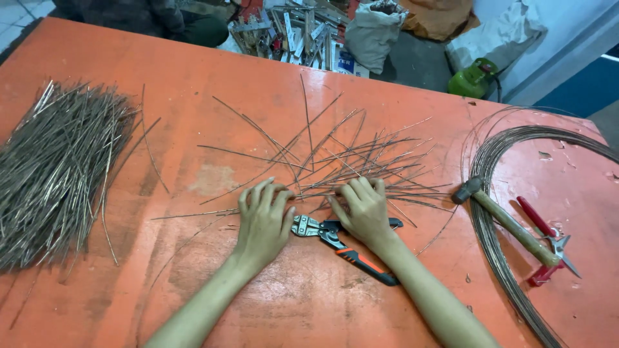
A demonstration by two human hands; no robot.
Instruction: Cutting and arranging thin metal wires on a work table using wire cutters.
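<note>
Both my hands lie palm down on an orange table [193, 64]. My left hand [263, 219] rests with fingers curled on the near ends of a loose scatter of cut wire pieces [348, 161]. My right hand [364, 209] presses on the same scatter a little to the right. Between and under my hands lies a small bolt cutter [348, 248] with black and orange handles; its jaws point left, and my right hand partly covers it. Whether either hand pinches any wire I cannot tell.
A thick pile of cut wire pieces [55, 167] fills the table's left side. At the right lie a coil of wire [496, 193], a wooden-handled hammer [509, 225] and red-handled snips [548, 241]. Beyond the far edge are metal scrap [290, 32], sacks and a green canister [472, 78].
</note>
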